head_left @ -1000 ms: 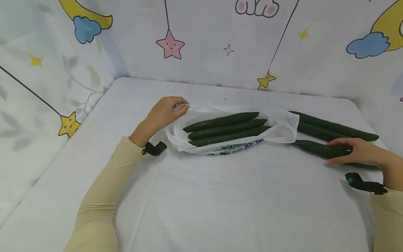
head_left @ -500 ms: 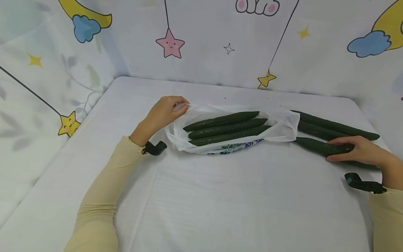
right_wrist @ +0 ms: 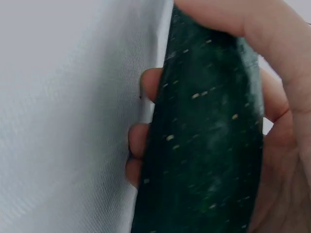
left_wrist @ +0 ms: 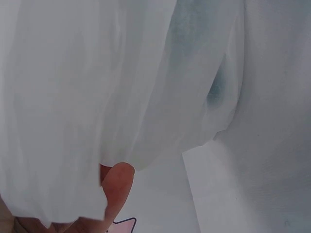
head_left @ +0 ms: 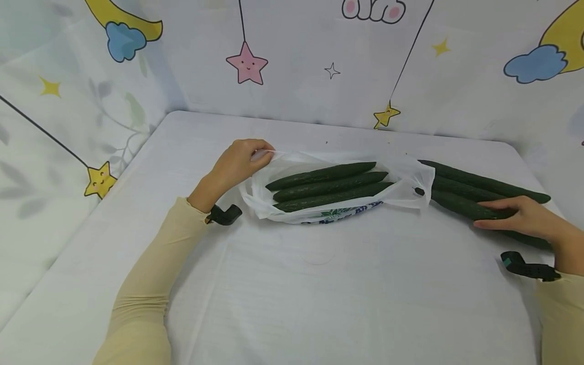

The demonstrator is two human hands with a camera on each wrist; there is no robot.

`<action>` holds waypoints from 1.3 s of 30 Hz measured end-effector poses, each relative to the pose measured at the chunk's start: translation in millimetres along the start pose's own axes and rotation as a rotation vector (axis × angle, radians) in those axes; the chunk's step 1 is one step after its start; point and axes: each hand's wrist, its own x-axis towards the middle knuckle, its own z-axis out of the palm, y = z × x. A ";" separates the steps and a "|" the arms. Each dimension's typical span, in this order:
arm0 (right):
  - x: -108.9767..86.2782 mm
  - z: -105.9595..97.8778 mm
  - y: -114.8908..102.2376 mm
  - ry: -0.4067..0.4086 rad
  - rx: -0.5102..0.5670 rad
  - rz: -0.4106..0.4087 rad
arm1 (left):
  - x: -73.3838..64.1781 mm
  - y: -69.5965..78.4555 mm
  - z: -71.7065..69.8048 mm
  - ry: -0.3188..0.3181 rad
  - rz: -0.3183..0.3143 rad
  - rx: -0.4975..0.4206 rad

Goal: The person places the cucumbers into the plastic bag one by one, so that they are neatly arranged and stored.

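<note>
In the head view my left hand (head_left: pixel 239 165) pinches the left rim of a thin white plastic bag (head_left: pixel 403 175). Three dark green cucumbers (head_left: pixel 330 186) lie side by side in that bag, showing through its gap. On the right, my right hand (head_left: pixel 531 219) grips another cucumber (head_left: pixel 461 207), its tip at the bag's right end. The right wrist view shows fingers (right_wrist: pixel 138 138) wrapped round this cucumber. Behind it two more cucumbers (head_left: pixel 493 181) lie side by side, their left ends against or behind the bag. Bag plastic covers most of my left hand in the left wrist view.
A white cloth (head_left: pixel 319 294) covers the table, whose back edge meets a printed fabric backdrop (head_left: pixel 296 61). Blue and green printing (head_left: pixel 342 213) marks the bag's front. Black wrist devices (head_left: pixel 529 266) sit below each hand.
The gripped cucumber's left end has risen and swung back, so its tip now shows at the bag's right end. My left hand has stayed in place on the rim.
</note>
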 end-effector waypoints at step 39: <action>-4.8 -13.3 -26.1 0.116 -0.045 0.050 | -0.3 2.2 -0.9 0.001 -0.001 0.006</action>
